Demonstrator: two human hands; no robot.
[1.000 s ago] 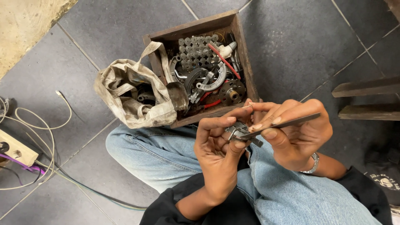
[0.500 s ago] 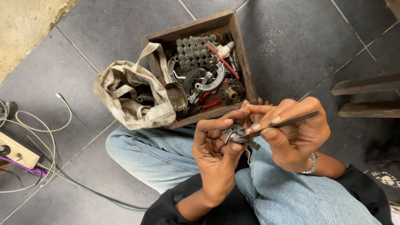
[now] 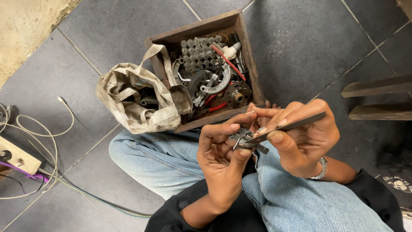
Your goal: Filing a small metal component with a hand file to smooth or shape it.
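Change: both hands sit slightly lower and nearer the lap than a moment ago; the box and bag lie as before.
Left hand point(image 3: 221, 148): closed, fingers pinching a small grey metal part point(image 3: 243, 138) over the blue-jeaned knees.
Right hand point(image 3: 300, 137): gripping a flat dark metal file point(image 3: 287, 127), its tip laid on the part.
Progress: the file is on the part, so the work looks underway; whether it is nearly done cannot be told.
Surroundings: wooden box of metal spares point(image 3: 246, 60), dirty cloth bag point(image 3: 133, 96), grey tiled floor point(image 3: 309, 47), cables point(image 3: 38, 141).
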